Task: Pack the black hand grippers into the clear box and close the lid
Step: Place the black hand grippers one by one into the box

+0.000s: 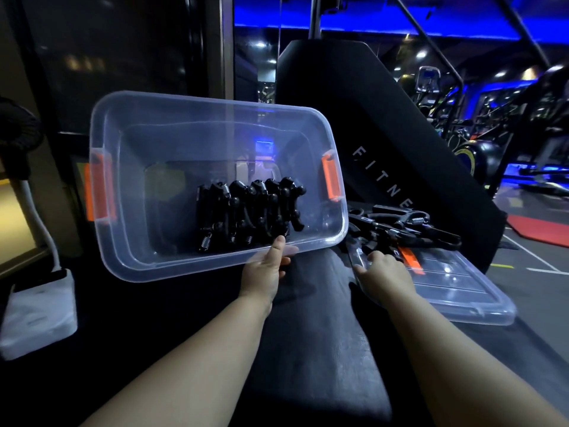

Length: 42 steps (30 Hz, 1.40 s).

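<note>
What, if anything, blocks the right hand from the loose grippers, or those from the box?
Nothing visible. The right hand is at the loose grippers, and the clear box, held by the left hand, is open; its lid lies aside.

- We're in a dim room here; the blue strip light [354, 26] glowing across the top right is the strongest source.
- Small white spots dot the dark background, soft and smeared.
- The clear box [215, 134] shows a bright blue patch in its middle and a pale sheen along its rim.
- White glare points sit on the lid [462, 297].
- The left hand [264, 272] and right hand [385, 274] are lit evenly from our side.
- The bench [323, 349] sinks into shadow.
- Straight lines bow at the edges.
</note>
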Available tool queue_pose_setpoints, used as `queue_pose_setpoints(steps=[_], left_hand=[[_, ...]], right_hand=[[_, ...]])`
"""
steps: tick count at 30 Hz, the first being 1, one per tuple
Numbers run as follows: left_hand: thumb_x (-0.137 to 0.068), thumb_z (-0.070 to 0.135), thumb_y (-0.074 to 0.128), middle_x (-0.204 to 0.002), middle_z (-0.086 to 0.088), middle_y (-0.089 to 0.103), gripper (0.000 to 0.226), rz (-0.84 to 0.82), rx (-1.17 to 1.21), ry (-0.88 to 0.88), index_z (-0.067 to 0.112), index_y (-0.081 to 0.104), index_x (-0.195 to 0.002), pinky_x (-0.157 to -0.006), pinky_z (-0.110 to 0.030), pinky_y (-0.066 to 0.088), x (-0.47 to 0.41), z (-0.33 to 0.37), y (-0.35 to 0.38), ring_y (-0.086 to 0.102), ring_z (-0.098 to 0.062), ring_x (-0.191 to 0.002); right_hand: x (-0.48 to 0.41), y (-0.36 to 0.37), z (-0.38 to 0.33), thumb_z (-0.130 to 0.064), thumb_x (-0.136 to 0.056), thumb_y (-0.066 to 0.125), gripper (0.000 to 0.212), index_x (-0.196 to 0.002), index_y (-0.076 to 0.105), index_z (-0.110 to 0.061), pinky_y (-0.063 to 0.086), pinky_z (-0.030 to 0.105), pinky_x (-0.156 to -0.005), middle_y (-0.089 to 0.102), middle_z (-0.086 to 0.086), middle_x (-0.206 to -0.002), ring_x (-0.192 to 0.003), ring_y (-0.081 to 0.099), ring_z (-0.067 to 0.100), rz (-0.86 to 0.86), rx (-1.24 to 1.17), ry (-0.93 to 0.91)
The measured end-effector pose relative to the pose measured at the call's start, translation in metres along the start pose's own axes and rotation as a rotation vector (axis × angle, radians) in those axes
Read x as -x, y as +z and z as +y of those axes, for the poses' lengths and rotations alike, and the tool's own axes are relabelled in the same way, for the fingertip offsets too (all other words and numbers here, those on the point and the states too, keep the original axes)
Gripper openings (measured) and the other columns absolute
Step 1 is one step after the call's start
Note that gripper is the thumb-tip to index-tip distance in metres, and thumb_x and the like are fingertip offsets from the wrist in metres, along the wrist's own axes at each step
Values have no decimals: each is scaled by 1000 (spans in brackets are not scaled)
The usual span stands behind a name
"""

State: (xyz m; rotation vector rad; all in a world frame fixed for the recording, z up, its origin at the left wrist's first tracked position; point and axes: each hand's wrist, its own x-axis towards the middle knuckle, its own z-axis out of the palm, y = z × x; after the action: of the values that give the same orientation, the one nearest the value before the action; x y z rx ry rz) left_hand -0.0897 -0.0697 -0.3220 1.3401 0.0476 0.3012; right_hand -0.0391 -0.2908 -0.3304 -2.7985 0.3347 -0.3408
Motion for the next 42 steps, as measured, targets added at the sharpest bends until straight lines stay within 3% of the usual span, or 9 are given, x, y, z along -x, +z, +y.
queue_pose_setpoints(steps=[7, 12, 22, 31, 34, 38, 42], left_hand=[[-91, 48, 51, -86, 9, 73, 37, 38, -60, 52, 25, 74, -74, -67, -22, 44, 1, -5, -2, 62, -6, -82], [-91, 49, 49, -85, 9, 72, 37, 50, -70, 85, 24, 72, -76, -66, -21, 45, 3, -6, -5, 61, -3, -82], [-92, 44, 51, -78, 8, 71, 39, 85, -72, 98, 13, 70, -79, -64, -20, 45, 0, -10, -3, 62, 6, -70], [-91, 45, 52, -72, 12, 71, 37, 95, -56, 91, 17, 68, -74, -66, -23, 46, 0, -11, -5, 63, 9, -68], [-90, 46, 55, -74, 12, 72, 35, 110, -48, 86, 22, 69, -69, -66, -24, 45, -2, -13, -6, 63, 0, -76], [-83, 50, 60, -84, 7, 72, 36, 120, -40, 76, 28, 71, -58, -75, -30, 49, -3, -13, -6, 62, -11, -84], [-71, 58, 58, -86, 5, 71, 35, 113, -34, 71, 29, 72, -57, -89, -34, 47, -2, -10, -6, 62, -13, -91]], right_hand=[[9, -2, -4, -59, -84, 56, 58, -119, 53, -13, 42, 37, -85, 59, 9, -121, -115, 50, 30, 46, 111, 66], [13, -3, -3, -59, -85, 53, 51, -112, 53, -16, 37, 34, -70, 64, 9, -112, -108, 58, 31, 36, 89, 98], [25, -8, 3, -58, -86, 48, 47, -113, 53, -19, 37, 34, -71, 63, 7, -112, -109, 57, 29, -17, 98, 88], [43, -12, 5, -60, -87, 45, 47, -111, 53, -20, 37, 33, -70, 63, 6, -112, -108, 56, 28, -22, 117, 96], [48, -13, 5, -60, -88, 45, 49, -112, 53, -19, 37, 33, -70, 63, 6, -113, -108, 56, 28, -20, 120, 95], [57, -16, 4, -60, -87, 45, 50, -112, 53, -18, 38, 34, -71, 63, 6, -114, -110, 56, 28, -22, 130, 86], [68, -17, 5, -61, -87, 45, 50, -111, 53, -18, 38, 33, -70, 63, 6, -112, -107, 57, 28, -20, 131, 81]])
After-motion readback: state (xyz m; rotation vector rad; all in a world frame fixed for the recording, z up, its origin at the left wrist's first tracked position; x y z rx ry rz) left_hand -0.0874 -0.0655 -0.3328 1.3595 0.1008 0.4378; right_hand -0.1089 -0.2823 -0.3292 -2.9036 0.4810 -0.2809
